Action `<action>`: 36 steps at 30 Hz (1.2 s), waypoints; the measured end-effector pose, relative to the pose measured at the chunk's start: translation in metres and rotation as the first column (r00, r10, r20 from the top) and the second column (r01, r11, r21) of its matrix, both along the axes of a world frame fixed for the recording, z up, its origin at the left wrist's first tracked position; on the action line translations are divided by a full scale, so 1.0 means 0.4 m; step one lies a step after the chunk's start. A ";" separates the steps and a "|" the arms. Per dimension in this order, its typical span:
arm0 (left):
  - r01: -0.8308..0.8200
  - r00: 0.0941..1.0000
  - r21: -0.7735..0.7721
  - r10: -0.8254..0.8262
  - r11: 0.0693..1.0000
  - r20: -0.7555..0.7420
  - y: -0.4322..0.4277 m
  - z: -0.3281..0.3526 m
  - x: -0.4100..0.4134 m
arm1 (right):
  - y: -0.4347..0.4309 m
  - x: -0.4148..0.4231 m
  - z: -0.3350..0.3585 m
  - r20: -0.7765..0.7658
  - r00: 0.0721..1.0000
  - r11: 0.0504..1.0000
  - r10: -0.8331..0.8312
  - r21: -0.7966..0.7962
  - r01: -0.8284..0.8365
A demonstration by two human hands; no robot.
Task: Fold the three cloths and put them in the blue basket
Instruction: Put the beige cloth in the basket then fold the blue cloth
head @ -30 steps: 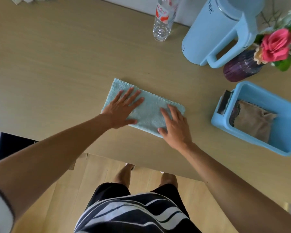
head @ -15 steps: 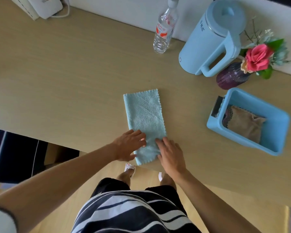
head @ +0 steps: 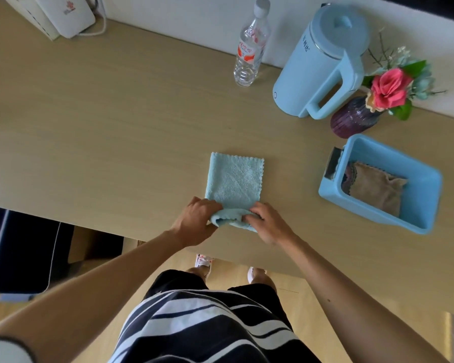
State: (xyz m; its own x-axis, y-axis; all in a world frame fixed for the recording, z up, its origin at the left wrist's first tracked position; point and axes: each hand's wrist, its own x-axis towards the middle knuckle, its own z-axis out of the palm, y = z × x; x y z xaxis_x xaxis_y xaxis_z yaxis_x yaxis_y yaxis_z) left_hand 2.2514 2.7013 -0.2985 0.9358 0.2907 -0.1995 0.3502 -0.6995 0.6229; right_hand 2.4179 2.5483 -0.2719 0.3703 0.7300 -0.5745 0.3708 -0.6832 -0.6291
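A light blue cloth [head: 233, 179], folded into a long strip, lies on the wooden table [head: 116, 113] pointing away from me. My left hand [head: 194, 221] grips its near left corner and my right hand [head: 269, 222] pinches its near right corner. The near end is lifted and curled over between them. To the right sits the blue basket [head: 427, 189]. Inside it lies a folded brown cloth [head: 375, 187] on top of a darker patterned cloth [head: 349, 176].
Along the back wall stand a clear water bottle [head: 249, 51], a light blue kettle [head: 323, 66] and a purple vase [head: 351, 120] with a pink flower. A white device [head: 71, 14] sits at the far left. The table's front edge runs just under my hands.
The cloth was turned from lying sideways to pointing away from me. My hands slid from pressing it flat to its near end, took hold of both corners and lifted that end.
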 end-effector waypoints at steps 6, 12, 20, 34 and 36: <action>-0.211 0.976 -0.265 0.189 0.941 -0.108 0.040 0.031 0.049 | -0.022 0.024 0.035 -0.435 0.890 0.978 -0.134 0.088 0.190; -0.399 0.912 -0.376 0.321 0.836 -0.254 0.091 0.020 0.082 | -0.009 0.055 0.010 -0.328 0.892 0.930 -0.310 0.090 0.356; -0.532 0.846 -0.429 0.482 0.730 -0.228 0.115 0.016 0.119 | 0.057 0.085 -0.028 -0.192 0.882 0.885 -0.430 0.102 0.454; -0.492 0.868 -0.299 0.489 0.818 -0.092 0.094 0.001 0.137 | 0.086 0.092 -0.051 0.069 0.906 0.906 -0.419 0.104 0.411; -0.466 0.883 -0.268 0.462 0.843 -0.083 0.092 -0.006 0.128 | 0.084 0.091 -0.056 0.102 0.905 0.910 -0.412 0.096 0.404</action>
State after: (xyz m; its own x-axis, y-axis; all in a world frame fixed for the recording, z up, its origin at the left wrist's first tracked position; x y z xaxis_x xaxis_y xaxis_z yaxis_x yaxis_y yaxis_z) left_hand 2.3024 2.7381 -0.3009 0.7016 0.6225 -0.3468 0.6014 -0.2563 0.7567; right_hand 2.4543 2.5818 -0.2945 0.7059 0.5378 -0.4610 0.1432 -0.7457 -0.6507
